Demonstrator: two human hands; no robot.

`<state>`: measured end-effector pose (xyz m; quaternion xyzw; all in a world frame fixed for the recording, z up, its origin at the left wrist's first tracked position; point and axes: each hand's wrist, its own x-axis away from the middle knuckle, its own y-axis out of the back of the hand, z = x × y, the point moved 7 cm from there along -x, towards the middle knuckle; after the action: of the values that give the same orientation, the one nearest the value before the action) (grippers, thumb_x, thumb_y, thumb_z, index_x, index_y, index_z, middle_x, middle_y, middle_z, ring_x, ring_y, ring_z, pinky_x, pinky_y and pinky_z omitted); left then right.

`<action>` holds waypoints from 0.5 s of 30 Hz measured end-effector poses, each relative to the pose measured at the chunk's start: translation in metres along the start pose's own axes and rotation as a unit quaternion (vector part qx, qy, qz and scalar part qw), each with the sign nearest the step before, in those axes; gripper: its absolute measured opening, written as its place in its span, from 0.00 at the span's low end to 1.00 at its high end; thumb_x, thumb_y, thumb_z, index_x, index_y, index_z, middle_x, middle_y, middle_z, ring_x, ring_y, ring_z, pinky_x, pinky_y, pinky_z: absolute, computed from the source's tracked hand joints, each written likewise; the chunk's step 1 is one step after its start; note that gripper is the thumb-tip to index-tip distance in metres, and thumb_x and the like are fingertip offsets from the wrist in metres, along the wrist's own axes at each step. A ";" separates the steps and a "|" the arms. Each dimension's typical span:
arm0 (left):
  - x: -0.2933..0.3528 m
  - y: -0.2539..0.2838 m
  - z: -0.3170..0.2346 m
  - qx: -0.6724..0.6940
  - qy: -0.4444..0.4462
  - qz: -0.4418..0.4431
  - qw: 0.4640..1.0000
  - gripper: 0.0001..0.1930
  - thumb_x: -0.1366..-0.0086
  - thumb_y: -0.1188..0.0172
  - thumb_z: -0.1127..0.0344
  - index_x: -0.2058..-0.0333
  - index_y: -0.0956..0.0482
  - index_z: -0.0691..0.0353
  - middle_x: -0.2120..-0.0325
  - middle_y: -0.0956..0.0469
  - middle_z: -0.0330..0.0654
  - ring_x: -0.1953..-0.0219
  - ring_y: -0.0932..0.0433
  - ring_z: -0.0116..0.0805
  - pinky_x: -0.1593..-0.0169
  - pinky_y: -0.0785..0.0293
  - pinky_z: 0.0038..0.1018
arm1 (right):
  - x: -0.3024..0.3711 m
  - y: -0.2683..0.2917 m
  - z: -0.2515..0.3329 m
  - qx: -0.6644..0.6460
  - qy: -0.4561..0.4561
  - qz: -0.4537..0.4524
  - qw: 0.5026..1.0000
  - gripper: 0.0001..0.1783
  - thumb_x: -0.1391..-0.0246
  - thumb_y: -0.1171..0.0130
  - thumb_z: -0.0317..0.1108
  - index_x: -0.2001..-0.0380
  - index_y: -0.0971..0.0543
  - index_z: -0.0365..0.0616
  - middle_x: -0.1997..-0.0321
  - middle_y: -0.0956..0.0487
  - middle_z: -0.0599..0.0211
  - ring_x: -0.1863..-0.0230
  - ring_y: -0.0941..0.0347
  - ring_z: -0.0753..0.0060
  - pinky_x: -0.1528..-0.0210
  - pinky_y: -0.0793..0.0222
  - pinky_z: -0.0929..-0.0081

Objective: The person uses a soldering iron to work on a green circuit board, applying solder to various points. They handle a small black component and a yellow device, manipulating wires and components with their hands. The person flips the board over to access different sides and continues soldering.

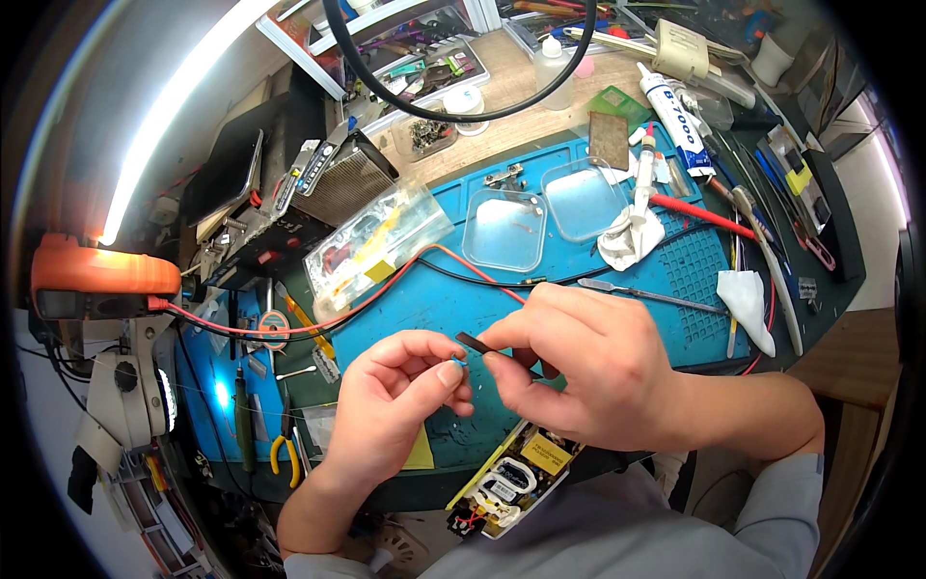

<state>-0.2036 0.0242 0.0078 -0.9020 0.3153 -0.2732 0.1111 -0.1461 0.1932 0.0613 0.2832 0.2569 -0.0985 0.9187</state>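
Over the blue work mat [386,328], my left hand [394,394] is closed in a pinch on a tiny blue piece [460,361], too small to name. My right hand [588,352] grips a short, dark, flat strip [471,343] between thumb and fingers. The strip's free end points at the blue piece, close to my left fingertips; whether they touch I cannot tell. Below my hands, at the bench's front edge by my lap, rests an open electronic module [511,482] with a yellow label, white-coated coils and red wires.
Two clear plastic trays [503,232] lie on the mat, near a crumpled white tissue [632,236] and a metal spatula [656,297]. Red and black test leads [386,282] cross from an orange meter [104,278]. Yellow-handled pliers [285,454] lie left. A black cable [463,114] arcs overhead.
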 end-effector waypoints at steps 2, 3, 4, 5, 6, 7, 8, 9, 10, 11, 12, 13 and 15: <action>0.001 -0.003 -0.006 -0.038 -0.045 -0.005 0.998 0.07 0.29 0.40 0.74 0.55 0.24 0.69 0.62 0.18 0.45 0.62 0.16 0.31 0.61 0.16 0.26 | 0.001 0.000 -0.004 -0.007 -0.028 0.018 0.999 0.08 0.52 0.33 0.28 0.68 0.23 0.45 0.73 0.25 0.65 0.73 0.23 0.61 0.72 0.27 0.66; 0.002 -0.006 -0.009 -0.048 -0.060 -0.010 0.997 0.07 0.29 0.41 0.75 0.55 0.24 0.70 0.62 0.18 0.46 0.60 0.16 0.33 0.60 0.16 0.26 | 0.001 0.000 -0.006 -0.009 -0.042 0.026 0.999 0.08 0.51 0.33 0.28 0.68 0.23 0.44 0.72 0.25 0.65 0.73 0.23 0.60 0.72 0.26 0.66; 0.003 -0.008 -0.012 -0.059 -0.076 -0.015 0.995 0.06 0.28 0.42 0.76 0.55 0.24 0.71 0.62 0.18 0.46 0.59 0.15 0.34 0.60 0.15 0.26 | 0.001 0.000 -0.005 -0.010 -0.039 0.025 0.999 0.08 0.51 0.33 0.28 0.68 0.23 0.44 0.72 0.25 0.65 0.73 0.23 0.60 0.72 0.26 0.66; 0.003 -0.009 -0.014 -0.092 -0.101 -0.026 0.990 0.06 0.28 0.43 0.77 0.55 0.24 0.72 0.62 0.18 0.47 0.58 0.15 0.35 0.58 0.14 0.27 | 0.001 0.000 -0.005 -0.010 -0.036 0.023 0.999 0.08 0.50 0.33 0.28 0.67 0.23 0.44 0.72 0.25 0.64 0.73 0.23 0.60 0.72 0.26 0.66; 0.004 -0.010 -0.015 -0.124 -0.125 -0.036 0.984 0.06 0.28 0.43 0.78 0.55 0.25 0.73 0.61 0.17 0.48 0.57 0.15 0.37 0.56 0.14 0.28 | 0.001 0.000 -0.005 -0.010 -0.034 0.022 0.999 0.08 0.50 0.33 0.28 0.67 0.23 0.44 0.73 0.25 0.64 0.73 0.23 0.60 0.72 0.26 0.66; 0.005 -0.011 -0.017 -0.156 -0.149 -0.046 0.975 0.06 0.28 0.44 0.79 0.55 0.25 0.73 0.60 0.17 0.49 0.55 0.15 0.38 0.54 0.14 0.29 | 0.001 0.000 -0.005 -0.008 -0.033 0.022 0.999 0.08 0.50 0.34 0.28 0.67 0.23 0.44 0.72 0.25 0.64 0.73 0.23 0.60 0.72 0.26 0.66; 0.005 -0.012 -0.018 -0.162 -0.160 -0.042 0.973 0.06 0.29 0.44 0.80 0.55 0.25 0.74 0.60 0.17 0.50 0.54 0.15 0.39 0.52 0.14 0.30 | 0.001 0.000 -0.005 -0.005 -0.033 0.023 0.999 0.08 0.50 0.34 0.28 0.67 0.22 0.44 0.72 0.25 0.64 0.73 0.23 0.60 0.72 0.26 0.66; 0.005 -0.012 -0.018 -0.168 -0.170 -0.040 0.970 0.07 0.29 0.44 0.81 0.54 0.24 0.74 0.59 0.17 0.51 0.54 0.15 0.39 0.51 0.14 0.30 | 0.001 0.000 -0.005 -0.003 -0.032 0.023 0.999 0.08 0.50 0.34 0.28 0.67 0.22 0.44 0.72 0.25 0.64 0.73 0.23 0.61 0.72 0.26 0.66; 0.006 -0.013 -0.019 -0.174 -0.181 -0.036 0.967 0.07 0.29 0.44 0.81 0.54 0.24 0.75 0.58 0.17 0.52 0.53 0.15 0.39 0.50 0.14 0.31 | 0.001 0.000 -0.005 -0.003 -0.032 0.022 0.999 0.08 0.50 0.34 0.28 0.67 0.22 0.44 0.72 0.25 0.64 0.73 0.23 0.61 0.72 0.26 0.66; 0.006 -0.014 -0.020 -0.171 -0.180 -0.036 0.968 0.08 0.29 0.44 0.81 0.53 0.24 0.75 0.58 0.17 0.52 0.53 0.15 0.40 0.49 0.14 0.31 | 0.000 0.000 -0.005 -0.002 -0.033 0.021 0.999 0.08 0.50 0.34 0.28 0.67 0.22 0.44 0.72 0.25 0.64 0.72 0.23 0.61 0.72 0.26 0.66; 0.006 -0.013 -0.020 -0.167 -0.179 -0.036 0.969 0.09 0.29 0.44 0.81 0.53 0.24 0.75 0.58 0.17 0.52 0.53 0.15 0.40 0.49 0.14 0.32 | 0.001 -0.001 -0.005 -0.001 -0.034 0.021 0.999 0.08 0.50 0.34 0.28 0.67 0.22 0.44 0.72 0.24 0.65 0.72 0.23 0.61 0.72 0.26 0.66; 0.007 -0.013 -0.020 -0.163 -0.178 -0.037 0.970 0.09 0.30 0.44 0.81 0.52 0.23 0.76 0.57 0.17 0.52 0.52 0.15 0.40 0.49 0.14 0.32 | 0.001 -0.001 -0.005 0.000 -0.035 0.023 0.999 0.08 0.49 0.34 0.28 0.67 0.22 0.44 0.72 0.24 0.65 0.72 0.23 0.61 0.72 0.26 0.66; 0.006 -0.010 -0.019 -0.156 -0.178 -0.039 0.971 0.11 0.30 0.43 0.81 0.51 0.23 0.75 0.57 0.17 0.53 0.53 0.15 0.39 0.49 0.14 0.31 | 0.000 -0.001 -0.004 0.002 -0.037 0.027 0.999 0.07 0.49 0.34 0.28 0.67 0.22 0.44 0.72 0.24 0.65 0.72 0.23 0.61 0.72 0.26 0.66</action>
<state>-0.2049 0.0278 0.0295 -0.9540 0.2935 -0.0603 0.0122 -0.1478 0.1945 0.0579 0.2877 0.2145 -0.0842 0.9296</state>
